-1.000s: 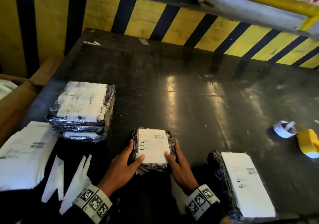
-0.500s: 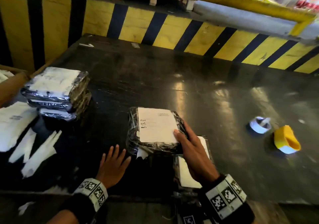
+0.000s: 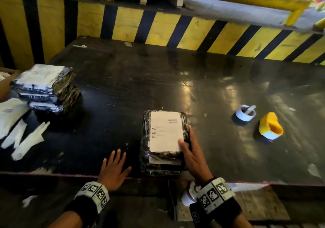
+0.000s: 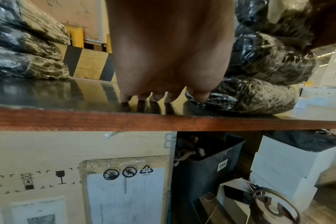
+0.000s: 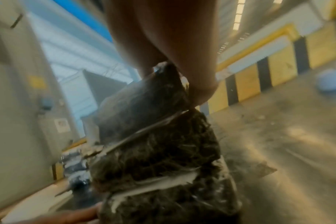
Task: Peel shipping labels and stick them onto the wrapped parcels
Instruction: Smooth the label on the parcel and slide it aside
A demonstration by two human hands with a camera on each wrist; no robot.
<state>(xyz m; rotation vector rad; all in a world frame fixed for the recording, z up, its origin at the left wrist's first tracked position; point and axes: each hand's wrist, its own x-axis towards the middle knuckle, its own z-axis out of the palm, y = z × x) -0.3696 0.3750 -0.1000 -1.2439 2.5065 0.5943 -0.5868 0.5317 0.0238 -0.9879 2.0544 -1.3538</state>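
Note:
A black wrapped parcel (image 3: 183, 122) with a white shipping label (image 3: 165, 131) lies on top of other wrapped parcels (image 3: 161, 166) near the table's front edge. My right hand (image 3: 186, 140) grips its right side, thumb on the label's corner and fingers along the edge. The right wrist view is blurred; it shows that hand (image 5: 175, 72) pinching the top parcel (image 5: 144, 103) above the lower ones (image 5: 159, 159). My left hand (image 3: 114, 164) lies flat with fingers spread on the table (image 3: 193, 90), left of the stack. Its fingertips (image 4: 144, 97) touch the tabletop and hold nothing.
A stack of labelled parcels (image 3: 45, 85) stands at the left, with label sheets (image 3: 10, 115) and peeled backing strips (image 3: 26, 140) beside it. A white tape roll (image 3: 245, 113) and a yellow one (image 3: 270, 127) lie at the right. A yellow-black barrier (image 3: 175, 31) bounds the far side.
Both hands held the labelled parcel a second ago. My left hand let go and opened on the table. My right hand moved the parcel right, onto the other parcel.

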